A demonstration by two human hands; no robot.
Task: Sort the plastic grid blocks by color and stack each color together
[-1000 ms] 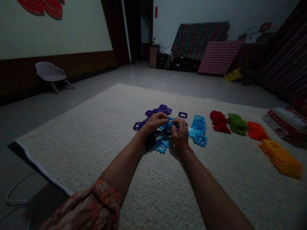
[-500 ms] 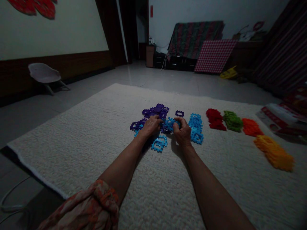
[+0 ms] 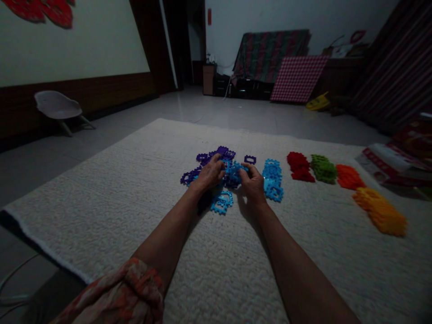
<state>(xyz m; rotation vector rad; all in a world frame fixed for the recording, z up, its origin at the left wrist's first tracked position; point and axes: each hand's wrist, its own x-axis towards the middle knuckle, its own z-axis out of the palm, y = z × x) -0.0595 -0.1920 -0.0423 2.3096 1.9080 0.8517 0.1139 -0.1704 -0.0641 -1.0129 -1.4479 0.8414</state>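
Observation:
My right hand [image 3: 254,183] is closed around the right side of several blue notched interlocking tiles [image 3: 235,171], held over the mixed pile. On its left, my left hand [image 3: 209,174] has its fingers bent at the edge of a blue tile [image 3: 225,166]; its grip is partly hidden. Purple tiles [image 3: 222,150] lie in a loose heap behind and around the left hand. Nearer to me, a few light blue tiles [image 3: 221,203] rest flat between my wrists. A lone purple frame-shaped tile [image 3: 250,159] lies beyond my right hand.
Right of my hands lie a blue pile [image 3: 272,173], a red pile [image 3: 299,166], a green pile [image 3: 323,168], an orange pile [image 3: 349,176] and a yellow pile [image 3: 381,211]. They rest on a cream quilted mat [image 3: 135,180]. A red-and-white box [image 3: 388,168] stands at the right.
My hands were together on a blue tile; the left has since moved away to the left and down to the heap, then lifted slightly. My right hand keeps the blue tiles. The view has turned slightly right.

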